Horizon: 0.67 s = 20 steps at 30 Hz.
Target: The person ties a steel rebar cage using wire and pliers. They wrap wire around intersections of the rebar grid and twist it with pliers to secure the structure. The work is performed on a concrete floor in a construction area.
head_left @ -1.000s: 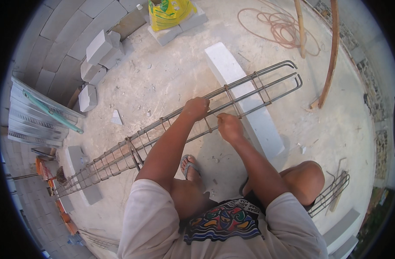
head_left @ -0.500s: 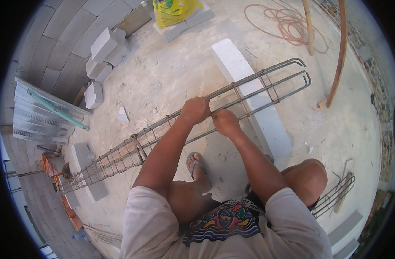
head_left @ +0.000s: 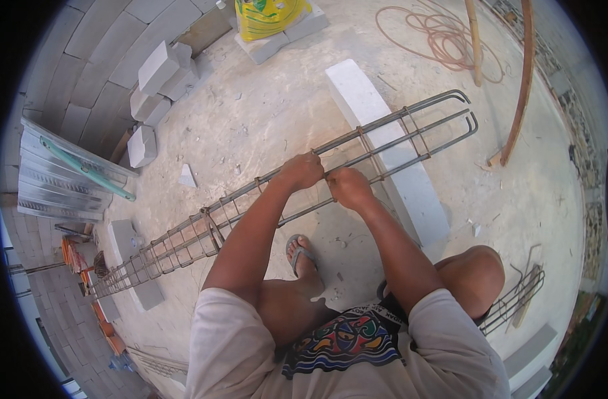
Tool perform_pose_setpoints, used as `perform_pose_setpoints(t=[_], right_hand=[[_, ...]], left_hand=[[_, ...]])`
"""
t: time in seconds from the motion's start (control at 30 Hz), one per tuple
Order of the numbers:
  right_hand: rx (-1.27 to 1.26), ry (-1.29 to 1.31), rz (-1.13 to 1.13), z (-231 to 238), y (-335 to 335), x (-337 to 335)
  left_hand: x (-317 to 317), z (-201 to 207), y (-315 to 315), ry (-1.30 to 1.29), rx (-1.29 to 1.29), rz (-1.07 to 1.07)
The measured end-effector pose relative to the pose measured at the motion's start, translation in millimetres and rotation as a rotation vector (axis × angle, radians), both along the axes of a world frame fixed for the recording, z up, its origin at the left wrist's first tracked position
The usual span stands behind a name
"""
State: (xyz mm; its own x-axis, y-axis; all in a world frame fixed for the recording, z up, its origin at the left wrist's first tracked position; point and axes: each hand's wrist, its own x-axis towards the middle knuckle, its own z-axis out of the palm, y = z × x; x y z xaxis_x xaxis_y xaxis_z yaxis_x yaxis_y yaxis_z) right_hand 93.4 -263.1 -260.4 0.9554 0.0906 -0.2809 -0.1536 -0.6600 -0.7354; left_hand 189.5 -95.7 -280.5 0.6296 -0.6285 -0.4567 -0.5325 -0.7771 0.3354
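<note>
A long rebar cage [head_left: 388, 145] of steel bars tied with square stirrups runs slantwise from the far left to the upper right, its right bar ends hooked. My left hand [head_left: 304, 171] is closed at its upper bars, knuckles up. Close beside it, almost touching, my right hand [head_left: 350, 188] is closed in a pinch between the bars. My fingers hide whatever small piece lies between them. Just right of my hands, a long white block [head_left: 390, 153] supports the cage; another pale block [head_left: 132, 266] lies under its left part.
Stacked blocks [head_left: 161, 70] and a leaning corrugated metal sheet [head_left: 58, 176] stand by the left wall. A yellow sack [head_left: 271, 18] rests on blocks at the back. A coiled hose [head_left: 444, 43] and wooden poles [head_left: 519, 86] are at the upper right. A smaller rebar cage [head_left: 517, 302] lies lower right.
My left wrist and forearm have dipped slightly, with the hand turned a little at the bars. My right hand stays nearly in place; the cage has not visibly moved.
</note>
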Motion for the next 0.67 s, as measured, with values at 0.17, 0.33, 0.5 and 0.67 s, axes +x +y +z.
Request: perform_pose_setpoints(t=[0.17, 0.33, 0.5, 0.67], right_hand=[[-0.17, -0.189, 0.086, -9.5, -3.9, 0.2], [-0.287, -0.235, 0.286, 8.4, -8.6, 19.4], [-0.382, -0.305, 0.465, 4.9, -10.1, 45.5], [-0.535, -0.105, 0.653, 15.1, -0.8, 73.6]], left_hand=[[-12.3, 11.5, -2.7, 0.077, -0.13, -0.03], [-40.5, 38.3, -2.4, 0.15, -0.177, 0.197], [-52.2, 41.2, 2.1, 0.042, -0.115, 0.103], [-63.4, 25.9, 10.5, -0.104, -0.154, 0.031]])
